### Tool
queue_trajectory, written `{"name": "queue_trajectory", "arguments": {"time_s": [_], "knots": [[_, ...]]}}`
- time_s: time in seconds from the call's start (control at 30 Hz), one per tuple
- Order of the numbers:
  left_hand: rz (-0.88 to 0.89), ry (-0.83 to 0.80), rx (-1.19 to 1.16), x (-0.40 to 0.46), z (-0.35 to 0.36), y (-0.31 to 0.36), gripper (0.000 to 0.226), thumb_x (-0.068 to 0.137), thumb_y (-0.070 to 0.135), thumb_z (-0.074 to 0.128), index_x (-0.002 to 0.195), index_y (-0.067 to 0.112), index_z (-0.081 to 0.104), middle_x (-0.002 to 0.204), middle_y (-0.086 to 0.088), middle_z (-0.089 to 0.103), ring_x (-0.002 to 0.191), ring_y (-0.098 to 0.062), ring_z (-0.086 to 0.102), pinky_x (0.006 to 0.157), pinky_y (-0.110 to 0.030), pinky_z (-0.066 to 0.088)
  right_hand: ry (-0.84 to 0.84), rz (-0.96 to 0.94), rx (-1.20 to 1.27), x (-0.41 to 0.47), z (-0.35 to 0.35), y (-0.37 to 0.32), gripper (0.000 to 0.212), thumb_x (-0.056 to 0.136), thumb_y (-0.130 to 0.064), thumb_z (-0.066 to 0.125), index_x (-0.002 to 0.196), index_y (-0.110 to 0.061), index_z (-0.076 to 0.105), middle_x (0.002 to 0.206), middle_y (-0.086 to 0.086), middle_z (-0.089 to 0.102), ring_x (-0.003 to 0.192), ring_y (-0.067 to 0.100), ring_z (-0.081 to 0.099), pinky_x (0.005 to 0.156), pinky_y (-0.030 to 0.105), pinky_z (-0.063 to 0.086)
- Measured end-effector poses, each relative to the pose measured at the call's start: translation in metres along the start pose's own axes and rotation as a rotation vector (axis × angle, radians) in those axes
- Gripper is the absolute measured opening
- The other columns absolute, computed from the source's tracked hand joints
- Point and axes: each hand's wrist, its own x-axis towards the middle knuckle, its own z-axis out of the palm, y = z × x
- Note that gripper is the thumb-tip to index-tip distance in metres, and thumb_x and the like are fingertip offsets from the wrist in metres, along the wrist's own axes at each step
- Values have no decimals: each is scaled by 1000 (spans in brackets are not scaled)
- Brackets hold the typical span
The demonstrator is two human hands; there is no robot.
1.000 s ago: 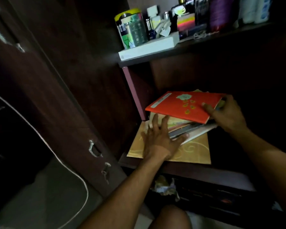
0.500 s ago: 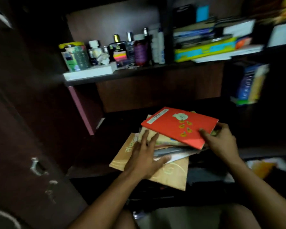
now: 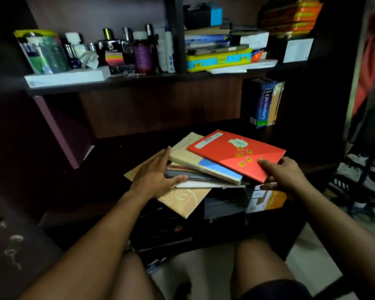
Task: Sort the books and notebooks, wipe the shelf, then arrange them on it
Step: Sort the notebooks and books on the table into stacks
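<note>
The stack of books and notebooks [image 3: 206, 169] lies flat at the front edge of the lower shelf [image 3: 121, 152], fanned out, with its lowest tan cover overhanging the edge toward the person. The red notebook [image 3: 236, 153] sits on top, its long axis running diagonally from upper left to lower right. The left hand [image 3: 154, 176] rests against the left side of the stack, fingers extended along the edges and thumb laid on the dark middle cover; this grip is spread, not clamped. The right hand [image 3: 284, 174] holds the near right corner, thumb on top of the red notebook and fingers curled beneath the stack. The stack therefore lies between both hands, equally near to each. Judgement: the stack is likely to be taken off the shelf as one load; the loosely fanned covers may slide apart unless both sides are supported. A dictionary [image 3: 264, 102] stands upright at the shelf's rear right, well apart.
</note>
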Motion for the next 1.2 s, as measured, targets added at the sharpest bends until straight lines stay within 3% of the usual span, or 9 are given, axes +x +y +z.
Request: {"name": "queue_trajectory", "arguments": {"time_s": [0.1, 0.2, 0.27, 0.4, 0.53, 0.73, 0.83, 1.07, 1.2], "knots": [[-34, -16, -42, 1, 3, -4, 114, 78, 75, 66, 163, 30, 5, 168, 4, 17, 152, -19, 24, 120, -33, 26, -95, 9, -315, 10, 6, -17, 55, 87, -46, 76, 121, -6, 60, 86, 13, 66, 63, 25, 65, 47, 29, 53], [-10, 46, -129, 6, 7, -10, 103, 78, 69, 71, 160, 30, 21, 158, 4, 32, 140, -21, 41, 110, -34, 38, -47, -9, -831, 36, 3, -42, 127, 42, -92, 70, 140, -14, 53, 127, 18, 61, 109, 35, 62, 88, 45, 55], [9, 67, -129, 7, 9, -12, 93, 81, 66, 70, 157, 32, 27, 154, 5, 35, 137, -21, 44, 108, -36, 41, -20, -130, -1053, 46, 3, -64, 144, 41, -97, 62, 156, -16, 29, 157, 20, 35, 142, 41, 36, 113, 54, 34], [-42, 215, 79, 5, 12, -12, 73, 92, 63, 57, 155, 34, 33, 151, 4, 41, 134, -26, 45, 109, -43, 36, -245, -325, -961, 64, 26, -103, 125, 57, -92, 56, 156, -20, 32, 159, 15, 35, 143, 35, 38, 115, 41, 34], [-157, 546, 148, -11, 6, -16, 38, 97, 49, 53, 123, 22, 60, 119, -9, 59, 102, -38, 61, 79, -46, 47, -406, -190, -1033, 79, 53, -94, 127, 58, -101, 45, 154, -18, 39, 158, 9, 41, 140, 31, 43, 112, 39, 34], [-397, 419, 99, -10, 2, -20, 33, 99, 48, 52, 102, 20, 68, 111, -12, 70, 102, -41, 65, 80, -40, 51, -416, -175, -946, 85, 62, -80, 134, 36, -110, 45, 132, -18, 61, 130, 5, 65, 109, 28, 65, 103, 42, 48], [-454, 483, -33, -7, -2, -26, 32, 99, 44, 52, 107, 17, 68, 114, -14, 67, 105, -38, 63, 82, -40, 48, -435, -120, -860, 68, 66, -79, 113, 41, -102, 60, 115, -17, 70, 110, 3, 73, 92, 24, 71, 96, 40, 54], [-663, 561, -517, -31, 0, -18, 35, 88, 44, 69, 114, 20, 71, 119, -6, 70, 112, -26, 64, 95, -37, 53, -475, -200, -752, 14, 105, -76, 86, 79, -76, 63, 142, -18, 53, 123, 4, 59, 89, 21, 55, 80, 33, 42], [-672, 564, -806, -25, -12, -20, 25, 83, 43, 77, 91, 20, 75, 92, -1, 75, 88, -21, 72, 81, -35, 60, -571, -234, -809, -4, 122, -79, 91, 77, -81, 59, 146, -22, 47, 129, 4, 58, 108, 26, 63, 79, 33, 53]]}}
